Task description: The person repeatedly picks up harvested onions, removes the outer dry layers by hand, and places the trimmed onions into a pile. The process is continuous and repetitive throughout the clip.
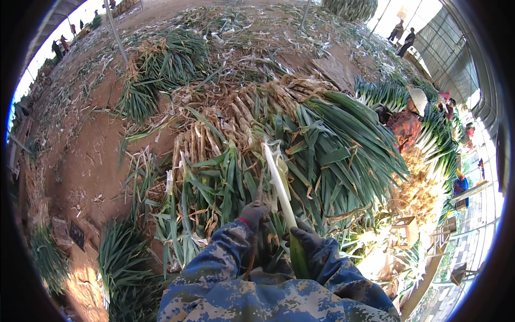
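Observation:
My right hand, in a dark glove, grips a large green onion where its white shank turns green. The shank points away from me, bare and pale, with loose thin skin hanging beside its far end. Left of it, my gloved left hand is curled around a long thin brown piece; I cannot tell whether it is a dried leaf or a tool. Before both hands lies a heap of unpeeled green onions, their brown shanks and roots facing away and the leaves towards me.
More onion bundles lie at the back left and front left. Plastic crates stand at the left. At the right are a co-worker in a pale hat, rows of onions and a wooden stool. Thin posts rise from the littered ground.

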`<state>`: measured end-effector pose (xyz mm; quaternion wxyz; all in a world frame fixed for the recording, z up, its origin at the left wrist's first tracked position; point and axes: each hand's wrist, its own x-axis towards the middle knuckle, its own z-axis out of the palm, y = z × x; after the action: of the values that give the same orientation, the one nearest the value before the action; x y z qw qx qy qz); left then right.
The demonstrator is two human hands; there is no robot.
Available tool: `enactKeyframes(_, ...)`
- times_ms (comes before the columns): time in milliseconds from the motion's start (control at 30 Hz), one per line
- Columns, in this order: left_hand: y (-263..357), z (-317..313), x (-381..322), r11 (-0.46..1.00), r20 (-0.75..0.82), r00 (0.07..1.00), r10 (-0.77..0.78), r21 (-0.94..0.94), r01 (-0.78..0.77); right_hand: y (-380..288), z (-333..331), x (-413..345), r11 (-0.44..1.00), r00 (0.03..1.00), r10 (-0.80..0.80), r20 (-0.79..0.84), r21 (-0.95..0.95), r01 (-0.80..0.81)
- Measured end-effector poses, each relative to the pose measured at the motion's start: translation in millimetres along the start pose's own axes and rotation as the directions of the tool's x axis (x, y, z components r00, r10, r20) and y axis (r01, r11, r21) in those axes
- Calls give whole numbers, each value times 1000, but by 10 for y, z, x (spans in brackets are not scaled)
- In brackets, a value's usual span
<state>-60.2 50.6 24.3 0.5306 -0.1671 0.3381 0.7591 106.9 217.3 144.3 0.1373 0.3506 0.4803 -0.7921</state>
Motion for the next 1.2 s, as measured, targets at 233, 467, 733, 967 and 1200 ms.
enactKeyframes(233, 317, 446, 260, 951, -345, 939, -2, 290, 109, 161, -204, 60, 992, 995, -21, 97, -122, 32)
enactKeyframes(467, 412, 401, 391, 950, -362, 930, -65, 263, 168, -127, -195, -227, 998, 997, 18, 72, -53, -14)
enactKeyframes(733, 113, 227, -304, 959, 11, 998, -68, 276, 63, -829, -516, -2130, 842, 829, -493, -264, 94, 531)
enactKeyframes(967, -413, -333, -869, 926, 55, 981, -184, 345, 155, -614, -306, -3459, 673, 301, -695, -653, -443, 593)
enactKeyframes(1200, -1021, -728, -1390, 902, 274, 890, -363, 344, 262, -348, -339, -3653, 673, 80, -662, -745, -545, 500)
